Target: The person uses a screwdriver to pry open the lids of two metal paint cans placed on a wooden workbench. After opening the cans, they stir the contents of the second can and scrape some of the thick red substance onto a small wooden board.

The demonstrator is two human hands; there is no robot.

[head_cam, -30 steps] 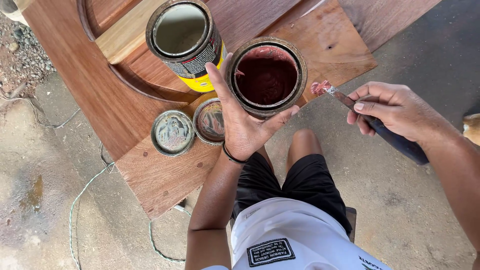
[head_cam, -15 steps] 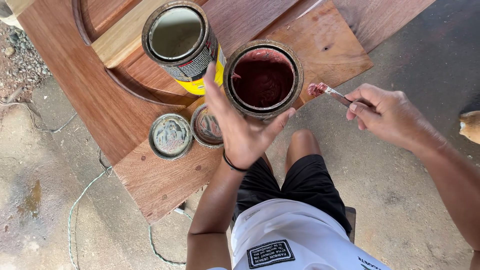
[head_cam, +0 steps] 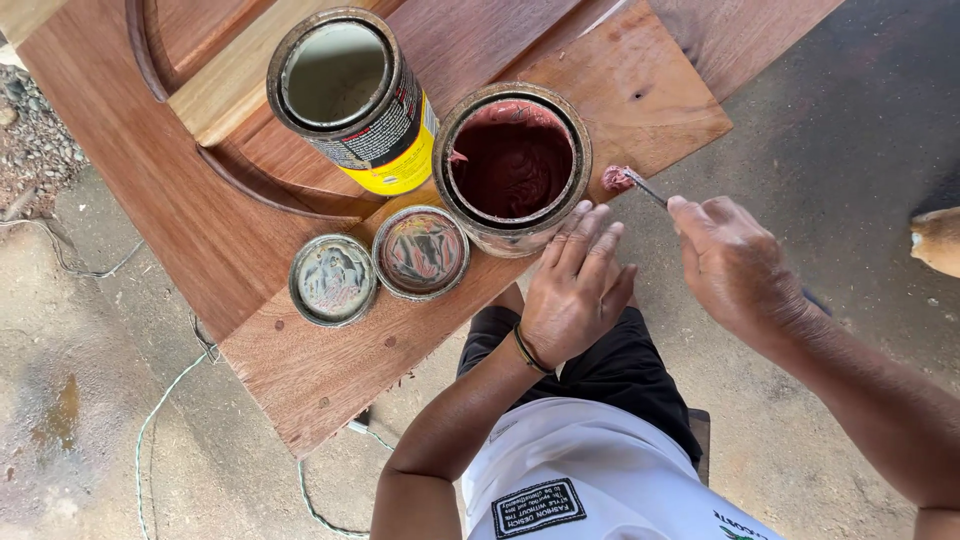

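An informal woodworking or finishing workshop, seemingly half outdoors. A reddish-brown carved wooden door panel (head_cam: 200, 200) lies flat above a rough, stained concrete floor (head_cam: 90, 430). Open tins stand on it, one of dark red paste (head_cam: 512, 165), with two loose lids (head_cam: 380, 265). A cord (head_cam: 160, 410) trails across the floor beside gravel (head_cam: 30, 130).

— What colours sit before you?

— Your open tin (head_cam: 512, 165) holds deep reddish-brown paste; the tool tip (head_cam: 617, 179) carries a pinkish-red blob. The taller can (head_cam: 352, 100) wears yellow and black, pale grey inside.

— And the rest?

— Two lids (head_cam: 421, 252), streaked grey and red; warm reddish-brown wood (head_cam: 200, 230); your shorts (head_cam: 610, 365) are black, shirt (head_cam: 580, 470) white.
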